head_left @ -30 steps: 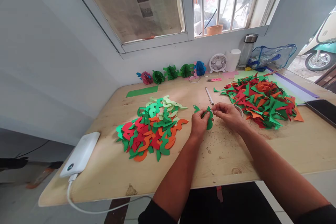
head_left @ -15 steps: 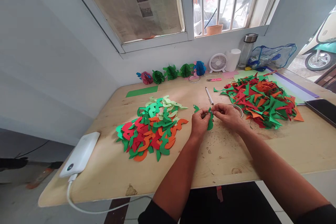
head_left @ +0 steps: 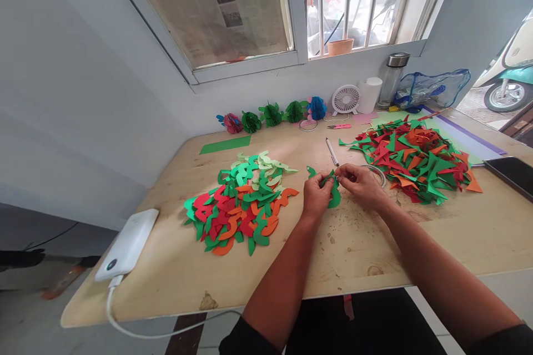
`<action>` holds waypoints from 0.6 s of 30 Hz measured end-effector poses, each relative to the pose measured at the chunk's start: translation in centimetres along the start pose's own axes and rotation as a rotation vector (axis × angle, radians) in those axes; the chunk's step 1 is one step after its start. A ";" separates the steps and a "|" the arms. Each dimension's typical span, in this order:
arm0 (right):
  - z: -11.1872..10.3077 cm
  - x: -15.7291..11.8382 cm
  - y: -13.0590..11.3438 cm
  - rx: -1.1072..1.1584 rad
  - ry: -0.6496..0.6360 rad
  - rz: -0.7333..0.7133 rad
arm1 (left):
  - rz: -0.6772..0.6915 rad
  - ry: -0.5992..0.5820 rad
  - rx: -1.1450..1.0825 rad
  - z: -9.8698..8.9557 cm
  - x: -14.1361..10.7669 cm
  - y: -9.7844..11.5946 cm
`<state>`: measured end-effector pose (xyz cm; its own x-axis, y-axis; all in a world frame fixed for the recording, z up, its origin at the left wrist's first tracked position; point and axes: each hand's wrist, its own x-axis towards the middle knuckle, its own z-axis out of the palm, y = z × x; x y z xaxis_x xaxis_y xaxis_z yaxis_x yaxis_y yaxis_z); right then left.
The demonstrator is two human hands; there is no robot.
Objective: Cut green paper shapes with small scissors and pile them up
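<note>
Between my two hands is a green paper cutout (head_left: 334, 198) with curved edges. My left hand (head_left: 318, 193) pinches it between thumb and fingers, and part of it shows to either side of the fingertips. Close against it, my right hand (head_left: 357, 182) has thumb and fingers pressed together at the paper's upper right edge; whatever sits in that pinch is too small to make out. A white pen (head_left: 332, 152) lies just beyond the fingertips. To the left spreads a pile of curved paper cutouts (head_left: 244, 202) in green, red and orange.
A heap of paper scraps (head_left: 416, 158) lies at right, near a black phone (head_left: 511, 176). Along the wall stand honeycomb paper turtles (head_left: 272, 115), a small fan (head_left: 346, 100) and a glass bottle (head_left: 393, 81). A white power bank (head_left: 127, 244) with a cable sits at left.
The green cutout has turned slightly in my left fingers, its lower part shifting a little to the right. Both hands stay in nearly the same place.
</note>
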<state>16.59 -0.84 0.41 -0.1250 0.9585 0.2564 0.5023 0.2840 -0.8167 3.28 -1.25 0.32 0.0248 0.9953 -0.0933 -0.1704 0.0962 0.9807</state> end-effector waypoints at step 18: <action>0.1 -0.1 -0.1 -0.037 -0.007 -0.038 | -0.005 -0.011 0.017 -0.1 0.0 -0.2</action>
<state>16.48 -0.92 0.42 -0.1510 0.9472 0.2830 0.5280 0.3193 -0.7869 3.18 -1.23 0.14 0.0360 0.9947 -0.0960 -0.1530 0.1004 0.9831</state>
